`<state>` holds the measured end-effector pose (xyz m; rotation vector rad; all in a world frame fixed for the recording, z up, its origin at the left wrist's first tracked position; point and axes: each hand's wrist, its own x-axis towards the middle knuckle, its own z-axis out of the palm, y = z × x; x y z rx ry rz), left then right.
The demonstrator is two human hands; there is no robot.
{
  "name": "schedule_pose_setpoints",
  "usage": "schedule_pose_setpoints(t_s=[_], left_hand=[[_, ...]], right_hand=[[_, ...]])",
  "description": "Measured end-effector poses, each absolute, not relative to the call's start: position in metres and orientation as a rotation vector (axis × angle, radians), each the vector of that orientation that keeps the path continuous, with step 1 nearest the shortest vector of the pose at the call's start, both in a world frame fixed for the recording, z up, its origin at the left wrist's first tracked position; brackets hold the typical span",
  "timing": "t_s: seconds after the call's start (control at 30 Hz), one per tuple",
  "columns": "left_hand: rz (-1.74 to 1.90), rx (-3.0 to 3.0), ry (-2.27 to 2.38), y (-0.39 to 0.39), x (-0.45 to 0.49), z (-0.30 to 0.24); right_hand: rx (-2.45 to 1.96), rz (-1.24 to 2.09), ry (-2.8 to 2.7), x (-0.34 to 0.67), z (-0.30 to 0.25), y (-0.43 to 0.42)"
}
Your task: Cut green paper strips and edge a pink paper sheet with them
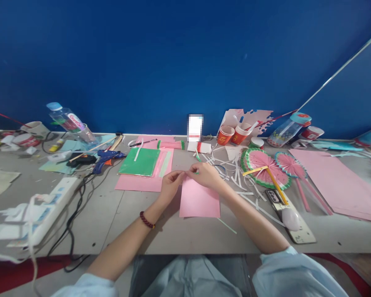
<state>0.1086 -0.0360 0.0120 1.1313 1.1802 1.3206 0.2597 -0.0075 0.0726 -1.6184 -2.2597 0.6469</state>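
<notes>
A pink sheet of paper (200, 203) lies on the grey table in front of me. My left hand (170, 185) is at its far left corner, thumb and forefinger pinched on the paper's edge. Right beside it, my right hand (205, 175) also pinches that far edge, covering much of it. A bit of green shows at the right fingers; what it belongs to is hidden. Left of the hands, a green paper pack (139, 162) rests on larger pink sheets (136, 184). Beyond them sits a pleated pink strip with green edges (170, 144).
White paper strips (236, 181) lie scattered to the right, near watermelon-patterned paper fans (262, 165), a phone (292, 220) and red paper cups (225, 134). On the left are a blue glue gun (106, 159), a power strip (57, 206), black cables (68, 225) and a tilted bottle (72, 123).
</notes>
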Motion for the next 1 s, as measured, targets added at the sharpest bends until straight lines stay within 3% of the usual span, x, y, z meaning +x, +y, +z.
schedule_pose_setpoints(t_s=[1.0], left_hand=[[1.353,0.901,1.181,-0.0334,0.1056,0.0108]], right_hand=[[-1.594,0.66,-2.268,0.2668,0.0684,-0.0012]])
